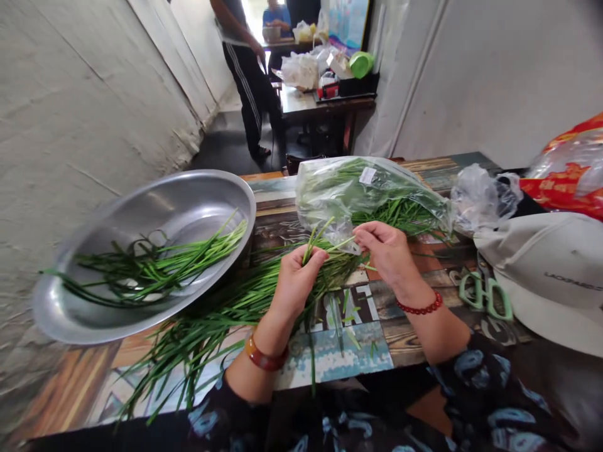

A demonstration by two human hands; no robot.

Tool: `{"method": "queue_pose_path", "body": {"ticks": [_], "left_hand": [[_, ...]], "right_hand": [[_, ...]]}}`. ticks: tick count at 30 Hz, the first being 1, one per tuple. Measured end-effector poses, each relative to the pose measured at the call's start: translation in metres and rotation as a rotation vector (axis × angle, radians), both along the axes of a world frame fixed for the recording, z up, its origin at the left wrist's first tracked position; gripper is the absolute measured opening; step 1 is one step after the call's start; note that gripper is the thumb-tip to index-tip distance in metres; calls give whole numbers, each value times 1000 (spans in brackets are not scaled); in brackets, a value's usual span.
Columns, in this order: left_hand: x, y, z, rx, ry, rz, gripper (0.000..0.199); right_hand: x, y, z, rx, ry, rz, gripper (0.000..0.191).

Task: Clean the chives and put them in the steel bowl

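My left hand (296,282) is closed around a few garlic chives, whose pale ends stick up above the thumb while green leaves hang below the fist. To its right, my right hand (386,254) pinches the end of a thin chive stem (343,243) between thumb and fingertips. Under and left of my hands, a loose heap of garlic chives (235,292) spreads over the table. A wide metal basin (155,201) at the left holds another bunch of chives (188,257). Behind my hands lies a clear plastic bag (330,188) with more chives inside.
Short chive scraps (351,317) lie on the patterned table (339,364). Green-handled scissors (485,294), a pale cap (556,270), a crumpled plastic bag (483,198) and a red-printed package (570,169) sit at the right. Beyond stand a person (242,69) and a cluttered second table (306,103).
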State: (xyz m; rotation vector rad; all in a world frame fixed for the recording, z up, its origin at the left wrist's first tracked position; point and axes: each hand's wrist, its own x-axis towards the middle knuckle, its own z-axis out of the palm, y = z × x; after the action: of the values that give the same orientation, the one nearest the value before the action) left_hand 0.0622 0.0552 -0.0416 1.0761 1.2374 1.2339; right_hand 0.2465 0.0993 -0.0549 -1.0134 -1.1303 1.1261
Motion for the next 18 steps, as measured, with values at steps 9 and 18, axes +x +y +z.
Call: {"method": "queue_pose_path", "body": {"ticks": [9, 18], "left_hand": [[-1, -1, 4, -21, 28, 2, 30], [-1, -1, 6, -101, -112, -166, 42]], "right_hand": [[10, -8, 14, 479, -522, -73, 19], [0, -12, 11, 375, -458, 53, 19]]}}
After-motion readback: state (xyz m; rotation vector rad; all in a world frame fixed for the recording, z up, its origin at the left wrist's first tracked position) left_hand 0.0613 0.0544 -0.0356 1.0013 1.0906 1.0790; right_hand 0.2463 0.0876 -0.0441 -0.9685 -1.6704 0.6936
